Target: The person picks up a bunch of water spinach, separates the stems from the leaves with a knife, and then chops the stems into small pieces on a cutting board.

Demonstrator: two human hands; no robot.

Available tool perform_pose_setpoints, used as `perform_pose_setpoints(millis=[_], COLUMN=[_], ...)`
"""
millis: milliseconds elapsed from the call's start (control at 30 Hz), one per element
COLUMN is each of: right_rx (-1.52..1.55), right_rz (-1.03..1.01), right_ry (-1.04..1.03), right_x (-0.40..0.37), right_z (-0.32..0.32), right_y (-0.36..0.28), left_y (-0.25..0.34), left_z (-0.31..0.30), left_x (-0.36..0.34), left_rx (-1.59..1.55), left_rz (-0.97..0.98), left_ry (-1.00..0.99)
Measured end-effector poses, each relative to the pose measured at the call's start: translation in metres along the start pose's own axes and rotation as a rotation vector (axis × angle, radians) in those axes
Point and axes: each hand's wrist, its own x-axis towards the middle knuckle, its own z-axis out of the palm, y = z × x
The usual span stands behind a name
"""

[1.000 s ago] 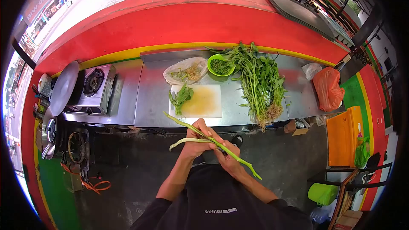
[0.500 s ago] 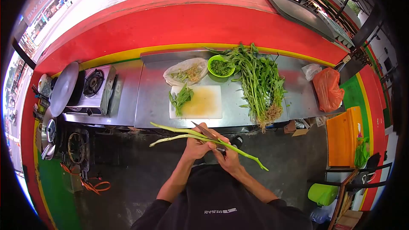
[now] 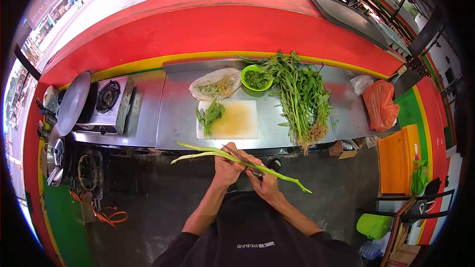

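In front of the counter, my left hand (image 3: 228,168) is closed around long green stems (image 3: 200,153) whose pale ends spread to the left. My right hand (image 3: 263,180) grips a knife (image 3: 237,155), its blade lying along the stems between both hands. A single stem stretches past my right hand to the lower right. Cut leafy greens (image 3: 212,117) rest on the left side of a white cutting board (image 3: 242,119) above my hands.
A bright green bowl (image 3: 257,77) holds chopped greens. Beside it lie a clear bag (image 3: 216,83) and a large rooted bunch of greens (image 3: 303,99). A gas stove (image 3: 110,101) stands left, a red bag (image 3: 381,105) right.
The stems have tilted slightly, their left ends and right tip shifting a little. Both hands keep their hold and have barely moved.
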Motion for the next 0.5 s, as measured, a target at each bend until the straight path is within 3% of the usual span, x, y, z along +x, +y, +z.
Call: perform_pose_setpoints(millis=[233,500], right_rx=[0.002,-0.015], right_rz=[0.063,0.1], right_ry=[-0.074,-0.126], right_x=[-0.002,0.003], right_z=[-0.006,-0.009], right_y=[0.001,0.0], left_y=[0.006,0.014], left_z=[-0.002,-0.001], left_x=[0.007,0.007], left_rx=[-0.143,0.031], left_rz=[0.048,-0.036], left_ry=[0.038,0.006])
